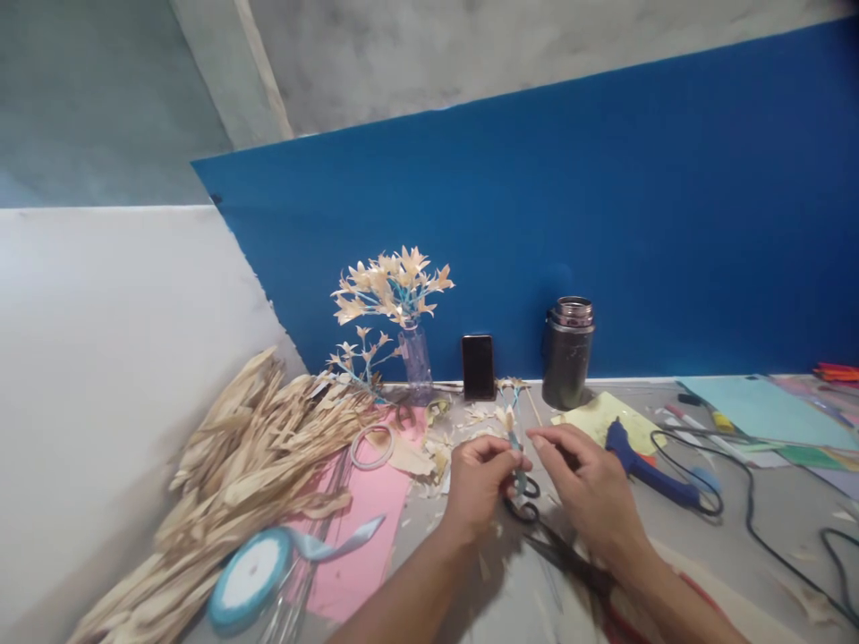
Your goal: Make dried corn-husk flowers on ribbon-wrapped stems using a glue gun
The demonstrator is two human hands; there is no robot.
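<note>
My left hand (480,483) is closed in a pinch around a small craft flower (508,419), with pale husk-like petals and a blue-wrapped stem. My right hand (587,487) is just to its right, thumb and fingers drawn together; whatever is between them is too small to make out. Black scissor handles (523,512) show on the table beneath the flower. Dark blades (557,550) lie under my right wrist, partly hidden by it. Behind my hands, another small flower sprig (514,385) rests among pale scraps.
Dried husks (268,447) cover the left side, beside a blue ribbon spool (221,599) and pink paper (376,546). A clear vase (416,362) of flowers, a phone (479,367) and a dark flask (567,353) stand at the back. Right lies a blue glue gun (650,474) with its cord.
</note>
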